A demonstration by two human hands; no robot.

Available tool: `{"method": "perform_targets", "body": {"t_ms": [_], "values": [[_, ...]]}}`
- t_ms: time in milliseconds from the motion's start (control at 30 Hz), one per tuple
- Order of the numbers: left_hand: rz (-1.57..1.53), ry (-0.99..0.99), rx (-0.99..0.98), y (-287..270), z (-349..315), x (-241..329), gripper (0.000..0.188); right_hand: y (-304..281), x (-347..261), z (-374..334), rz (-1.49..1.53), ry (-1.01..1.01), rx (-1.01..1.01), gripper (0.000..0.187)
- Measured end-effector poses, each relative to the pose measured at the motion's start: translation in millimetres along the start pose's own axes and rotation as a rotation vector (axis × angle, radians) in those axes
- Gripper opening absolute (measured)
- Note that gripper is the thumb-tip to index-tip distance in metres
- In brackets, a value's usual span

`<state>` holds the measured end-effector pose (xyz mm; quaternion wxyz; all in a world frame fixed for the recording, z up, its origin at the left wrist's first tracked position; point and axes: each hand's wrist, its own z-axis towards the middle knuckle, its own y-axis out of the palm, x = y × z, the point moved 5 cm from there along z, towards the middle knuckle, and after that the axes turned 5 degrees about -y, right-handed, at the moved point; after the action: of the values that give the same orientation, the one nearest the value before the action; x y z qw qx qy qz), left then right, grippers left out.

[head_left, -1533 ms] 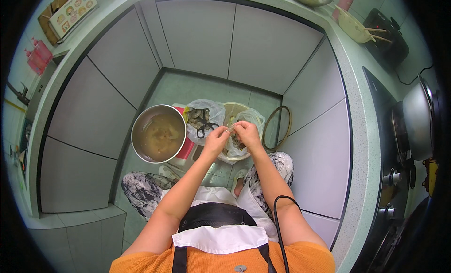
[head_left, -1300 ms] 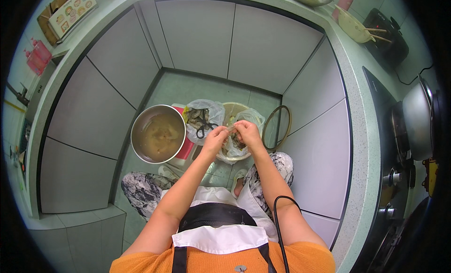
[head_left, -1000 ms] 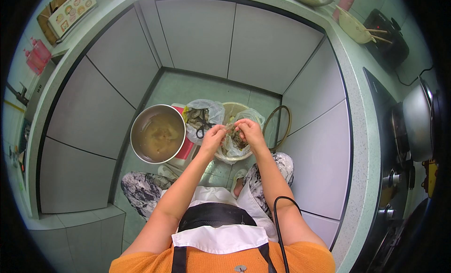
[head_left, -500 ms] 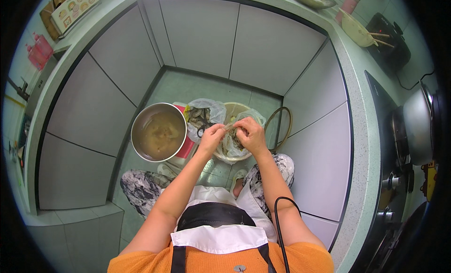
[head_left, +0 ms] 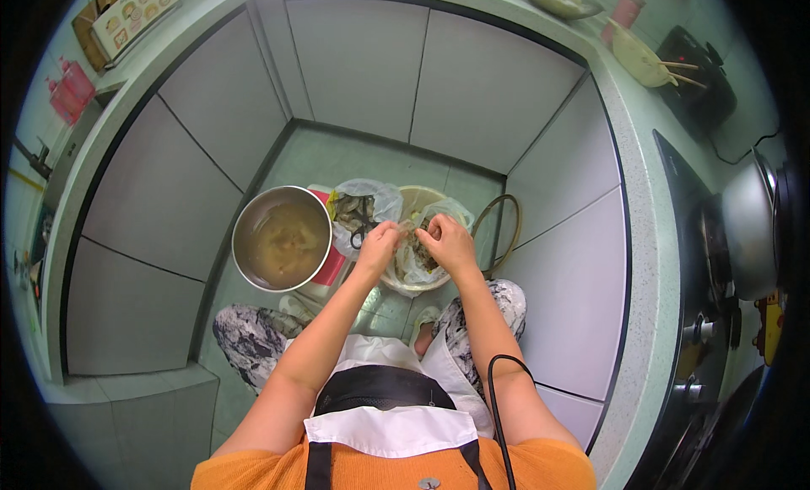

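Between my two hands is a small, pale, translucent shrimp [head_left: 406, 227], partly hidden by my fingers. My left hand [head_left: 379, 245] pinches one end of it, and the fingers of my right hand [head_left: 451, 243] are closed at the other. Below them stands a round pale bin [head_left: 433, 192] lined with a clear plastic bag [head_left: 456, 210], with greyish-brown scraps inside. Left of the bin, an open plastic bag [head_left: 384, 199] holds several grey shrimp [head_left: 346, 208]. Black-handled scissors [head_left: 360, 234] lie on that bag, near my left hand.
A metal pot [head_left: 247, 216] of cloudy brownish water with pale pieces stands at left, beside a red-and-white stool [head_left: 327, 269]. Grey cabinets [head_left: 354, 64] enclose the floor. A brown hose [head_left: 513, 228] curves right of the bin. A black cable [head_left: 496, 389] crosses my right arm.
My right fingers have shifted slightly and uncurled a little over the bin. My left hand keeps its pinch in nearly the same place. The whole view has drifted slightly.
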<state>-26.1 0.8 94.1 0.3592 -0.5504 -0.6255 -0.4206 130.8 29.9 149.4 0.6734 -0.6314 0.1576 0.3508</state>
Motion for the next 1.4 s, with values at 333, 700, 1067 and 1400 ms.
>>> {"method": "perform_targets", "body": {"t_ms": [333, 700, 1067, 1400], "values": [[-0.102, -0.057, 0.032, -0.6, 6.4, -9.2, 0.018, 67.2, 79.9, -4.9, -0.118, 0.032, -0.268, 0.006], [-0.088, -0.015, -0.021, 10.0, 5.2, 1.3, 0.015, -16.2, -21.5, -7.3, 0.206, -0.413, 0.166, 0.009], [0.062, 0.142, -0.123, 18.5, 4.2, 12.6, 0.019, -16.7, -24.1, -2.8, 0.153, -0.398, 0.15, 0.009], [0.397, 0.311, -0.03, 14.3, 0.6, 21.5, 0.022, -19.5, -32.9, -5.1, 0.067, -0.422, 0.144, 0.01]]}}
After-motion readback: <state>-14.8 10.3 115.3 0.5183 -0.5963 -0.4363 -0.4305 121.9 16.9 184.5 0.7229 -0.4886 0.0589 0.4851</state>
